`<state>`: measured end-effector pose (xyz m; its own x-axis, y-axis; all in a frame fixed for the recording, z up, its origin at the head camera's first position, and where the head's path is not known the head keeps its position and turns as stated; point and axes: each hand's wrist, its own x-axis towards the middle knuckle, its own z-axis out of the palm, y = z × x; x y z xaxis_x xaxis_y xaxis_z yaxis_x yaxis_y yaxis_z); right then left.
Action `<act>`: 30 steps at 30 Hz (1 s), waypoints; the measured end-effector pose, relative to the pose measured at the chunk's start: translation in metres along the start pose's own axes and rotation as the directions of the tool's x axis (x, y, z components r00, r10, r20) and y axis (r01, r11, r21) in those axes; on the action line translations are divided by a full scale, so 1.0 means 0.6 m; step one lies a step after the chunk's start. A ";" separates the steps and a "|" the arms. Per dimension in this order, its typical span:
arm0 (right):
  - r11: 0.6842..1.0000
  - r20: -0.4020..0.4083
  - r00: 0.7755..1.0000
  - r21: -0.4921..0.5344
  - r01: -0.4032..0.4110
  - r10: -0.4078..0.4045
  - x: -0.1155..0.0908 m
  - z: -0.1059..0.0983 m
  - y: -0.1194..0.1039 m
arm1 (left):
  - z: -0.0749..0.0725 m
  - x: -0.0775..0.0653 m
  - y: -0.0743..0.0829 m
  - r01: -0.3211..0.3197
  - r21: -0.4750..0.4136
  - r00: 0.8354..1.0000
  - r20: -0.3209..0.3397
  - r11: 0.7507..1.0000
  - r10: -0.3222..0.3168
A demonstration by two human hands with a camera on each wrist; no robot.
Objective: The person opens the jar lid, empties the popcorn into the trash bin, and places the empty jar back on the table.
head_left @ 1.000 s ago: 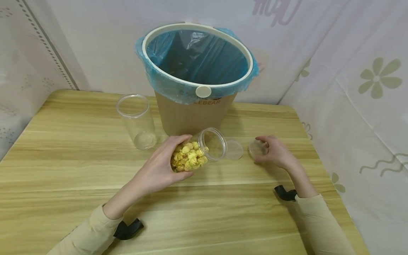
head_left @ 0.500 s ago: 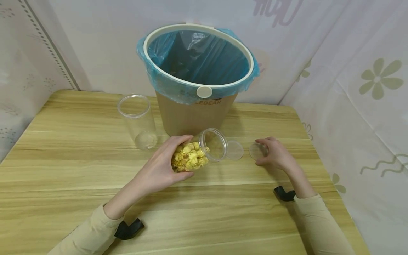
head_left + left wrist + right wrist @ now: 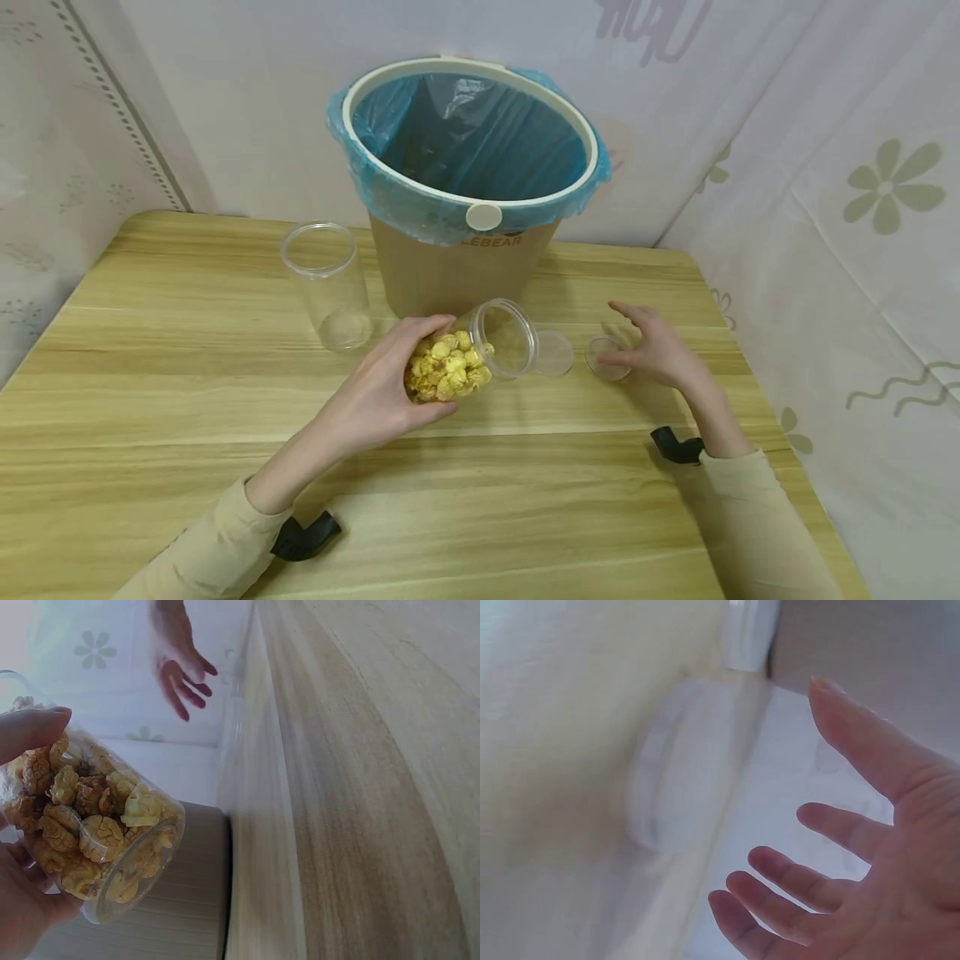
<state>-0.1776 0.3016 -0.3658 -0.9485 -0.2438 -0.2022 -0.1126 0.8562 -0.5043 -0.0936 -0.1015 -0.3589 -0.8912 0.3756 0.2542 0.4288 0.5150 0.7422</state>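
Fingers (image 3: 433, 411) clamp jar (image 3: 480, 333) in left hand (image 3: 371, 408), stand apart in right hand (image 3: 663, 354), with room to table edge (image 3: 712, 310)

Popcorn (image 3: 447, 367) seen as yellow overhead, tan with brown patches in left wrist view. Jar (image 3: 508, 337), cup (image 3: 333, 296) and two lids (image 3: 553, 353) left colourless, see-through. Bag (image 3: 405, 218) tinted translucent blue; bin (image 3: 450, 275) coloured beige-brown, marked with darker lettering (image 3: 491, 242); rim (image 3: 457, 64) cream. Table (image 3: 480, 500) patterned in yellowish wood grain, streaked brown. Wall cloth (image 3: 247, 108) pale whitish, printed with olive-grey flowers (image 3: 888, 185) and wavy lines (image 3: 907, 392). Sleeves (image 3: 213, 542) cream-beige.
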 end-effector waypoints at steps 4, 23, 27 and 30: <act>1.000 -0.017 1.000 -0.005 0.007 -0.007 0.001 -0.015 -0.014 | -0.002 0.001 0.001 -0.012 0.001 1.000 -0.004 1.000 0.012; 0.985 -0.230 0.959 -0.077 0.153 -0.167 0.008 -0.088 -0.114 | -0.008 -0.004 0.006 -0.024 -0.001 0.999 -0.029 1.000 0.024; 0.985 -0.247 0.953 -0.059 0.164 -0.173 0.010 -0.098 -0.130 | -0.010 -0.005 0.008 -0.027 0.000 0.999 -0.030 1.000 0.027; 0.985 -0.255 0.951 -0.032 0.170 -0.172 0.011 -0.106 -0.142 | -0.012 -0.005 0.010 -0.027 -0.001 0.999 -0.032 1.000 0.027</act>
<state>-0.1930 0.2559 -0.2707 -0.9585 -0.2634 0.1087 -0.2816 0.8163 -0.5043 -0.0896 -0.1052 -0.3507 -0.8834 0.3650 0.2941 0.4530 0.5037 0.7356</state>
